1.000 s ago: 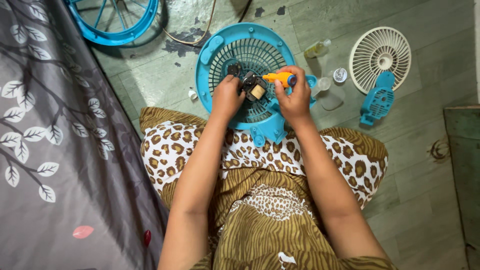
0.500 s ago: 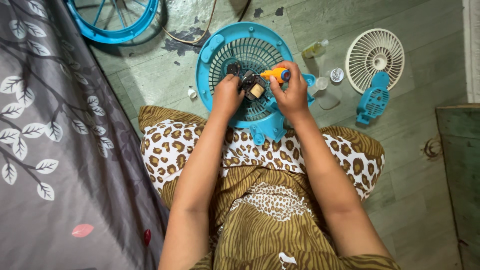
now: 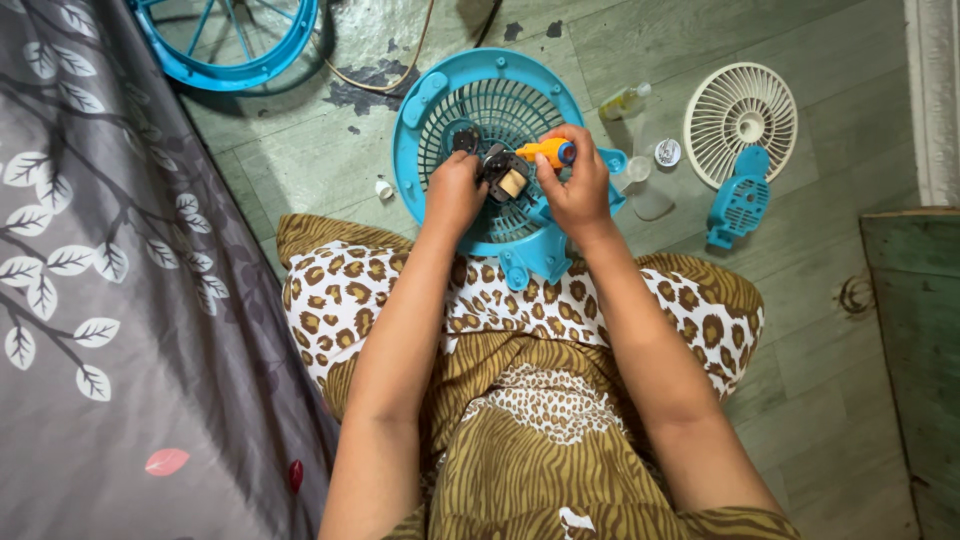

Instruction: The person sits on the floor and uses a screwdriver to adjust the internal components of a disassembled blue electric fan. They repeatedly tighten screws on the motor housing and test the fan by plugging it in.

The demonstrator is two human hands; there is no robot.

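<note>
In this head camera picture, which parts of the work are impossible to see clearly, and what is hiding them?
- Screwdriver tip, head view: hidden behind the right hand.
- Small motor: partly covered by the left hand; its fastenings are too small to tell.
- Second blue grille ring, top left: cut off by the picture's upper edge.
- Small white piece on the floor: too small to identify.

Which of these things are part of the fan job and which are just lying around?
In use:
blue fan grille
small motor
orange screwdriver
left hand
right hand

Lying about:
white grille
blue cover
small bottle
blue ring guard
</note>
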